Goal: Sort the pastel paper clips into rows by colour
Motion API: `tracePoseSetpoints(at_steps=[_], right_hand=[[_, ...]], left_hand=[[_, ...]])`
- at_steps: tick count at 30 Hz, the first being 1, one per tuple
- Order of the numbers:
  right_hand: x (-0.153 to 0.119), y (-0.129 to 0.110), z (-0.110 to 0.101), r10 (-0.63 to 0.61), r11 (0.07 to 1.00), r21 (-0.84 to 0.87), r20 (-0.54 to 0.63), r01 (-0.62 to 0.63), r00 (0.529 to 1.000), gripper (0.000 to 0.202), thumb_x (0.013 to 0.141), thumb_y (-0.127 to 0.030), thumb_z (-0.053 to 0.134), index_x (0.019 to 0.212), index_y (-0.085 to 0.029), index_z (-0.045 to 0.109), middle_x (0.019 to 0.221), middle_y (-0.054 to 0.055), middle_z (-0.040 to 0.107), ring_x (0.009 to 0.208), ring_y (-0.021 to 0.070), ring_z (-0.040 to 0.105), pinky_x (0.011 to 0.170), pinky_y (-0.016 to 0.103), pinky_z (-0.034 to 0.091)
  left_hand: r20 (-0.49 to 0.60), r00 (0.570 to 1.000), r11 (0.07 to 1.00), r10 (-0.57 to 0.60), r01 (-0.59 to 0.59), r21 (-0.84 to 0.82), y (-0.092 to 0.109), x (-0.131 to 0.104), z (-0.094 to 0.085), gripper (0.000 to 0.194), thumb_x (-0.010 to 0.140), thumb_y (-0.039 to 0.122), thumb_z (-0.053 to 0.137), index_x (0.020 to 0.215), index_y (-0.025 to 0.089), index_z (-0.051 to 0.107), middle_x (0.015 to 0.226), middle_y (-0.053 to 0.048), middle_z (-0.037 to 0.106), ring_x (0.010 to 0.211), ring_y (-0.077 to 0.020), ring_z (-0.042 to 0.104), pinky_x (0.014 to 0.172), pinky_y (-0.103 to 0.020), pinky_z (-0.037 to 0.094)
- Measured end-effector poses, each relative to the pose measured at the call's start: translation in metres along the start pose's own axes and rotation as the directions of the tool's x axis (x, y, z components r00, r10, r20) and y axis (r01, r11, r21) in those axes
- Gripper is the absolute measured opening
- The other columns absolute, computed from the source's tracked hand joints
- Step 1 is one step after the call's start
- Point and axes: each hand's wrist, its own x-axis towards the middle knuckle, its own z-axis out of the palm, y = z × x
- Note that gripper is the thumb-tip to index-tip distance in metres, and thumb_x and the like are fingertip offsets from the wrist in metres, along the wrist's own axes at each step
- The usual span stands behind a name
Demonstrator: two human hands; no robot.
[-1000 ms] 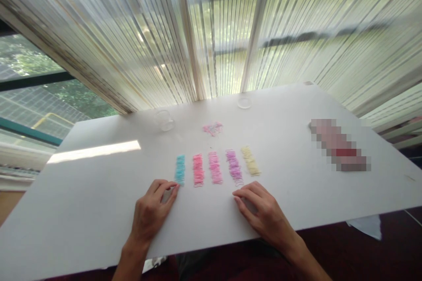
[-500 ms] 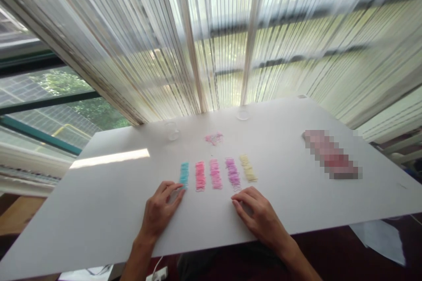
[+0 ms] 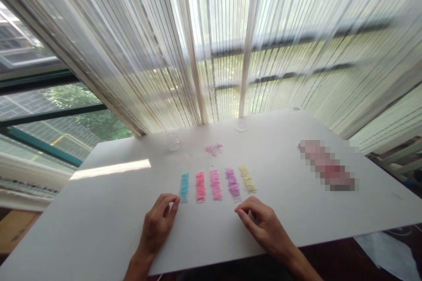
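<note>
My left hand [image 3: 158, 218] is at the near end of a blue column [image 3: 184, 187], thumb and forefinger tips together; anything between them is too small to see. My right hand [image 3: 259, 219] rests on the table near the bottom of a purple column [image 3: 232, 183], its fingertips pinched, and I cannot make out whether they hold anything. Each column is a stack of small thin pieces, perhaps clips or bands. Between the hands lie a red-pink column [image 3: 200, 186] and a pink column [image 3: 216, 184]. A yellow column [image 3: 247, 178] stands at the right end.
A loose pile of mixed pink pieces [image 3: 214, 149] lies behind the columns on the white table [image 3: 108, 219]. Farther back are a clear round container [image 3: 173, 142] and a clear lid-like disc [image 3: 241, 127]. A pixelated pinkish object [image 3: 326, 164] is at right; string curtains [image 3: 224, 44] hang beyond.
My left hand has drawn slightly back from the blue column, and its thumb and forefinger have come together. My right hand stays near the purple column. The view has tilted up a little.
</note>
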Motion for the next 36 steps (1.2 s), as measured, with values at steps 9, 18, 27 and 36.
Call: tracePoseSetpoints(at_steps=[9,18,27,36], right_hand=[[0.114,0.039,-0.081,0.017,0.98,-0.194,-0.118,-0.04,0.993,0.037,0.093,-0.054,0.058,0.087,-0.022,0.076,0.084,0.007,0.077,0.069,0.0195,0.064,0.064,0.032,0.053],[0.152,0.09,-0.068,0.03,0.978,-0.199,-0.173,-0.065,0.984,0.039,0.088,-0.054,0.055,0.08,-0.021,0.074,0.076,0.006,0.074,0.067,0.0198,0.063,0.07,0.034,0.054],[0.152,0.093,-0.072,0.055,0.982,-0.171,-0.165,-0.084,0.985,0.041,0.092,-0.054,0.055,0.084,-0.02,0.076,0.075,0.006,0.075,0.065,0.0191,0.062,0.068,0.033,0.054],[0.151,0.091,-0.07,0.087,0.981,-0.154,-0.165,-0.113,0.982,0.036,0.091,-0.048,0.055,0.083,-0.02,0.075,0.074,0.004,0.074,0.065,0.0185,0.063,0.068,0.032,0.054]], left_hand=[[0.294,0.954,0.989,0.062,-0.098,0.109,0.005,0.104,0.005,0.031,0.106,0.043,0.046,0.119,0.02,0.062,0.104,-0.006,0.068,0.075,-0.0168,0.067,0.075,-0.033,0.061],[0.543,0.826,0.946,0.152,-0.28,0.162,-0.003,0.191,0.106,0.072,0.091,0.059,0.068,0.146,0.017,0.049,0.148,-0.018,0.057,0.139,-0.0322,0.052,0.119,-0.049,0.041],[0.664,0.744,0.893,0.077,-0.347,0.285,0.016,0.211,0.119,0.071,0.093,0.069,0.059,0.151,0.03,0.049,0.146,-0.014,0.056,0.131,-0.0337,0.053,0.105,-0.048,0.047],[0.662,0.728,0.824,-0.177,-0.258,0.504,0.031,0.213,0.125,0.087,0.092,0.082,0.04,0.143,0.012,0.05,0.119,-0.023,0.066,0.102,-0.0396,0.071,0.081,-0.045,0.054]])
